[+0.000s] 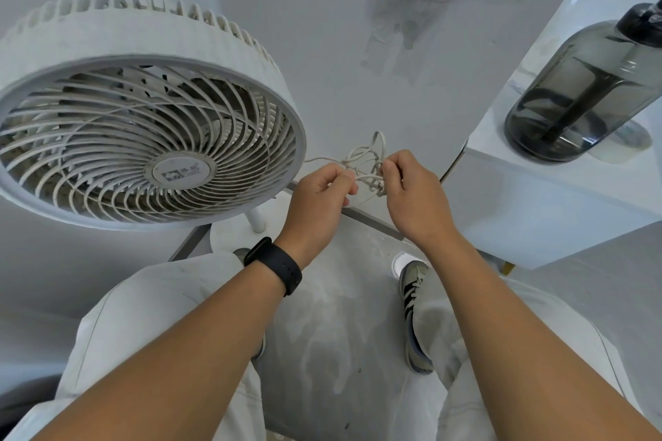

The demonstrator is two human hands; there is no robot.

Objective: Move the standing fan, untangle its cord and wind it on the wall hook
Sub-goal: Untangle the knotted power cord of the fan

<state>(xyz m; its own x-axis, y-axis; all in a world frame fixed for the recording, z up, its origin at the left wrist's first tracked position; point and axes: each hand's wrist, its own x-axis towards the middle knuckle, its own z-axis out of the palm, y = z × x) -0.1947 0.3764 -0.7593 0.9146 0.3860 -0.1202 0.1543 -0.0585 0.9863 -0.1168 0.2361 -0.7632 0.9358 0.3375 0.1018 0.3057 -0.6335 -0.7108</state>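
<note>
A pale grey painted wall (304, 29) fills the far side, its surface scuffed and patchy with rubbed marks toward the right. A dark grey skirting strip (372, 222) runs along its foot. Below lies a grey concrete floor (340, 315), streaked with white dust. At right stands a glossy white cabinet (559, 204), carrying a smoky translucent plastic bottle with a black cap (587, 89). The light is soft and even.

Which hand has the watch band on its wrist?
The left hand, nearer the fan: a black band wraps its wrist. The right hand has a bare wrist. Both pinch the tangled cord.
</note>
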